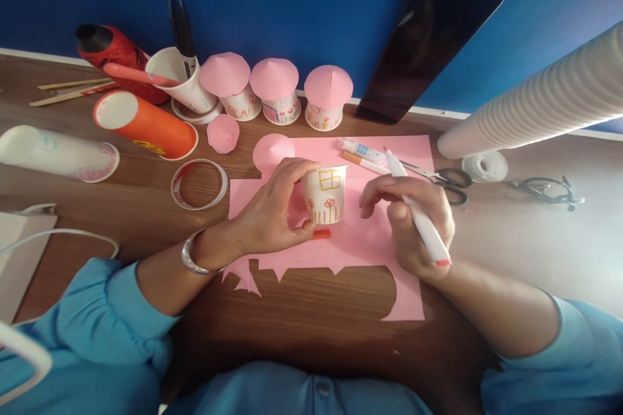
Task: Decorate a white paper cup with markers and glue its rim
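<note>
Between thumb and fingers, my left hand (277,207) grips a small white paper cup (325,198) by its side. A yellow window and red flowers with upright strokes are drawn on the cup. My right hand (421,220) is a little to the right, closed around a white marker (419,214) with a red end, its tip pointing up and away from the cup. An orange-red marker cap (321,234) lies just below the cup on cut pink paper (363,246). A pink paper cone (273,153) rests behind my left hand.
Along the blue wall stand several decorated cups with pink cone roofs (328,85), a cup holding a black marker (181,26), and a leaning phone (428,45). Scissors (450,183), a glue tube (363,150), a tape roll (199,184) and stacked cups (540,91) surround the paper.
</note>
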Motion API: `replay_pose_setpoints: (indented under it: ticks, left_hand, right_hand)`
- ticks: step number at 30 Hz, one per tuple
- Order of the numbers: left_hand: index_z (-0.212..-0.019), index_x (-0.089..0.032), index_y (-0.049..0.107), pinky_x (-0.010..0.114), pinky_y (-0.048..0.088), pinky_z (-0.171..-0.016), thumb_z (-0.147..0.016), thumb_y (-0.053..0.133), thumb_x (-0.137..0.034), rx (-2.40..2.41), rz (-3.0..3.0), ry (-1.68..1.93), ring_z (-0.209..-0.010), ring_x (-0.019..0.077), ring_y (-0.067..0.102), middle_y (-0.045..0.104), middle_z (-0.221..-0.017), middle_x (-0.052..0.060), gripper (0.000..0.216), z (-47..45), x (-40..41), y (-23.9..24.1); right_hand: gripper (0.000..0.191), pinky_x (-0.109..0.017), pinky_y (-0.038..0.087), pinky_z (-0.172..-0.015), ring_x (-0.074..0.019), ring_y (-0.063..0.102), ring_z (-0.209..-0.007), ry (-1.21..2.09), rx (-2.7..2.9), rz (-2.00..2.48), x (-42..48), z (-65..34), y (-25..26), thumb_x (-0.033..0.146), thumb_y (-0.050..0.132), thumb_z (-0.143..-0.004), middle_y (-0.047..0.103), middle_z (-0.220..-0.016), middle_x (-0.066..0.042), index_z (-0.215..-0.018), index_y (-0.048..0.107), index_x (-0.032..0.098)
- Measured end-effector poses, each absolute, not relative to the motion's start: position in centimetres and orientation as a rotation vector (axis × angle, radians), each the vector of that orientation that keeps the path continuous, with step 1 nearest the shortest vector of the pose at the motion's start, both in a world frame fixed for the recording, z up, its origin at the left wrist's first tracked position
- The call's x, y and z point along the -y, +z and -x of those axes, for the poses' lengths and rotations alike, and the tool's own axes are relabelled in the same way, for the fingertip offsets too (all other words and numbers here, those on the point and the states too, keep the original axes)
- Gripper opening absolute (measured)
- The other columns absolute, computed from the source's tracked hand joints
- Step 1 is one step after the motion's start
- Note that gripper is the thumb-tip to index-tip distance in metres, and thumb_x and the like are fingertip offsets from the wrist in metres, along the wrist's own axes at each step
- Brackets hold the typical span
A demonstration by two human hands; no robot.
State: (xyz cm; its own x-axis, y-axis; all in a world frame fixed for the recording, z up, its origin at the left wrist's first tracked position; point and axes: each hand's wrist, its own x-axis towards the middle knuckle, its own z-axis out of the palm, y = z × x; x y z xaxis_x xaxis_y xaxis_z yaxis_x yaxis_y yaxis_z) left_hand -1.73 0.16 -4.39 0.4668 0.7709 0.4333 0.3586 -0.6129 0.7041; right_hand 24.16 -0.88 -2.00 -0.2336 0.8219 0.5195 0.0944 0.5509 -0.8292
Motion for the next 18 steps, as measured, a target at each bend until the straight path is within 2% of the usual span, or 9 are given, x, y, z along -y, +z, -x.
replay_pose_setpoints:
  ticks: [2, 4, 6, 8, 10, 12, 18]
  left_hand:
    - [-0.157, -0.028, 0.039, 0.056, 0.061, -0.113, -0.077, 0.079, -0.018, -0.909, -2.106, 1.061, -0.138, 0.0324, 0.061, 0.057, -0.146, 0.015, 0.090, 1.7, -0.1, -4.8]
    - [-0.158, -0.028, 0.036, 0.056, 0.061, -0.116, -0.077, 0.080, -0.017, -0.883, -2.038, 1.102, -0.145, 0.0335, 0.058, 0.053, -0.151, 0.016, 0.093, 1.7, -0.1, -5.2]
    - [-0.158, -0.029, 0.034, 0.056, 0.058, -0.120, -0.077, 0.081, -0.018, -0.865, -1.996, 1.140, -0.150, 0.0342, 0.055, 0.050, -0.153, 0.016, 0.094, 1.7, -0.1, -5.6]
    - [-0.157, -0.029, 0.035, 0.057, 0.056, -0.122, -0.077, 0.082, -0.017, -0.835, -1.974, 1.153, -0.153, 0.0350, 0.053, 0.050, -0.152, 0.017, 0.094, 1.6, -0.2, -5.7]
    - [-0.156, -0.027, 0.036, 0.058, 0.055, -0.122, -0.076, 0.084, -0.017, -0.772, -1.967, 1.170, -0.153, 0.0370, 0.054, 0.051, -0.152, 0.018, 0.094, 1.5, -0.3, -5.7]
    - [-0.156, -0.025, 0.036, 0.059, 0.055, -0.122, -0.076, 0.086, -0.017, -0.737, -1.967, 1.190, -0.152, 0.0378, 0.055, 0.052, -0.151, 0.019, 0.095, 1.4, -0.4, -5.7]
    - [-0.164, -0.029, 0.033, 0.060, 0.052, -0.124, -0.080, 0.090, -0.028, -0.822, -2.078, 1.090, -0.149, 0.0358, 0.055, 0.053, -0.156, 0.018, 0.102, 1.8, -0.4, -5.3]
  right_hand:
    - [0.019, -0.039, 0.064, -0.081, -0.0178, 0.076, -0.084, 0.863, 1.670, 0.858, 0.6, -24.1, -2.4, 0.027, 0.060, -0.111, 0.077, -0.111, -0.006, -0.129, 0.066, 0.027]
    - [0.030, -0.045, 0.064, -0.096, -0.0241, 0.078, -0.114, 0.933, 1.715, 0.850, 0.3, -24.1, -2.6, 0.025, 0.069, -0.106, 0.075, -0.133, -0.010, -0.134, 0.061, 0.029]
    - [0.050, -0.053, 0.060, -0.110, -0.0311, 0.066, -0.143, 1.006, 1.774, 0.774, 0.0, -24.1, -2.7, 0.028, 0.080, -0.099, 0.067, -0.151, -0.015, -0.141, 0.053, 0.030]
    - [0.067, -0.062, 0.052, -0.121, -0.0355, 0.052, -0.158, 1.036, 1.829, 0.732, -0.2, -24.2, -2.7, 0.032, 0.089, -0.092, 0.057, -0.163, -0.018, -0.145, 0.049, 0.031]
    - [0.075, -0.068, 0.043, -0.129, -0.0380, 0.045, -0.164, 1.039, 1.869, 0.722, -0.2, -24.1, -2.8, 0.034, 0.094, -0.087, 0.049, -0.170, -0.020, -0.146, 0.047, 0.030]
    - [0.077, -0.070, 0.040, -0.131, -0.0393, 0.042, -0.165, 1.015, 1.918, 0.714, -0.3, -24.0, -2.9, 0.034, 0.094, -0.087, 0.046, -0.172, -0.021, -0.148, 0.046, 0.028]
    - [0.065, -0.066, 0.052, -0.121, -0.0388, 0.055, -0.155, 0.755, 2.057, 0.760, -0.2, -23.8, -3.0, 0.017, 0.078, -0.094, 0.060, -0.157, -0.021, -0.148, 0.044, 0.027]
